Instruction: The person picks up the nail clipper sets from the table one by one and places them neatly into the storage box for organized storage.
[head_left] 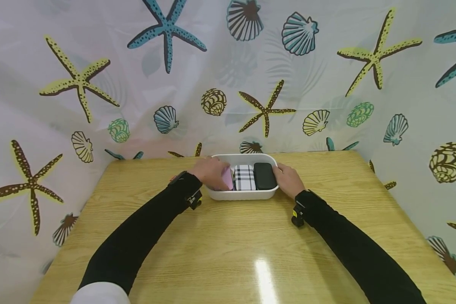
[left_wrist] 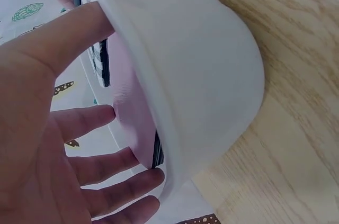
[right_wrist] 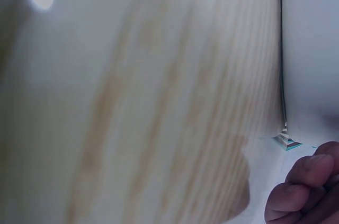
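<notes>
A white tray (head_left: 243, 195) stands at the far middle of the wooden table (head_left: 228, 245). Side by side in it lie a pink case (head_left: 228, 178), a plaid case (head_left: 245, 177) and a black case (head_left: 264, 175). My left hand (head_left: 216, 175) lies over the tray's left end. In the left wrist view its spread fingers (left_wrist: 106, 118) touch the pink case (left_wrist: 132, 113) inside the tray wall (left_wrist: 201, 75), with the plaid case (left_wrist: 100, 65) behind. My right hand (head_left: 283, 175) holds the tray's right end, beside the black case. In the right wrist view its fingertips (right_wrist: 307, 187) are curled beside the tray wall (right_wrist: 312, 49).
A curtain printed with starfish and shells (head_left: 167, 38) hangs close behind the table and along both sides. Bare table top lies between the tray and me. A light glare (head_left: 264, 278) shows near the front edge.
</notes>
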Demonstrator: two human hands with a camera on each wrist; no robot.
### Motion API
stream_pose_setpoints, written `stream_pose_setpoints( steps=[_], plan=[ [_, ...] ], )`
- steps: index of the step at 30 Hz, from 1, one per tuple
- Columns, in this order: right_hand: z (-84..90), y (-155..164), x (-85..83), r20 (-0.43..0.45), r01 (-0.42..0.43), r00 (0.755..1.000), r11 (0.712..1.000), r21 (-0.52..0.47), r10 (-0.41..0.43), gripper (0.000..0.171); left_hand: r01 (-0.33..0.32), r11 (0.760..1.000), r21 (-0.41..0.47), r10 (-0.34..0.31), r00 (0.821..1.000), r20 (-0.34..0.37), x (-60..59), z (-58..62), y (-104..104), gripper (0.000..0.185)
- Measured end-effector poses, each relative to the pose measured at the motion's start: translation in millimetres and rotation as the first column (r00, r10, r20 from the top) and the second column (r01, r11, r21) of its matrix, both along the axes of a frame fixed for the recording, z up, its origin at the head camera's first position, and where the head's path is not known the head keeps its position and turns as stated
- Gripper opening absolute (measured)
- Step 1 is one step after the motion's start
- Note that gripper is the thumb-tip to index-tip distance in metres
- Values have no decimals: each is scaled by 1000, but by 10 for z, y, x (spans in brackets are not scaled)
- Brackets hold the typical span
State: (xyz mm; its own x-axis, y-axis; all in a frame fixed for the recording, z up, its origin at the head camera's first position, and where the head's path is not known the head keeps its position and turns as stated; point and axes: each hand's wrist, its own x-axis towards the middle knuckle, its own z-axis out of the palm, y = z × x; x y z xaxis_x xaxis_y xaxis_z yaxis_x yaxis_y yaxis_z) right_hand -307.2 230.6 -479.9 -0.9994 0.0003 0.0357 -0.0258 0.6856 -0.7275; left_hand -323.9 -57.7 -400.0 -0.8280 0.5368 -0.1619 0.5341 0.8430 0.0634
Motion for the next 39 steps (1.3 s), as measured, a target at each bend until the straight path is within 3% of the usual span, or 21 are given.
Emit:
stream_pose_setpoints(
  steps=[11,21,26,28,30,35,39],
  plan=[
    [4,-13,0,16,-1,1000,1000,-5,1,53,5,1000,19,-6,999,42,6,-21,-16,89],
    [0,-21,-7,1,-1,1000,1000,6,1,54,18,999,42,-21,997,80,1,-24,-72,85],
    [-1,-28,-7,-1,-2,1000,1000,5,2,53,30,996,83,-35,998,50,22,-26,-114,76],
    [2,-27,-5,-1,-4,1000,1000,9,4,53,-6,992,126,5,1000,11,41,-45,-139,68],
    [5,-26,-5,0,-6,1000,1000,12,6,53,-76,982,176,83,996,-36,54,-87,-172,63],
    [13,-12,-8,8,-11,1000,1000,9,11,54,-251,938,240,285,952,-115,57,-253,-267,51],
    [15,5,-27,12,-15,1000,1000,18,15,53,-293,932,213,322,939,-119,45,-389,-309,48]
  ],
)
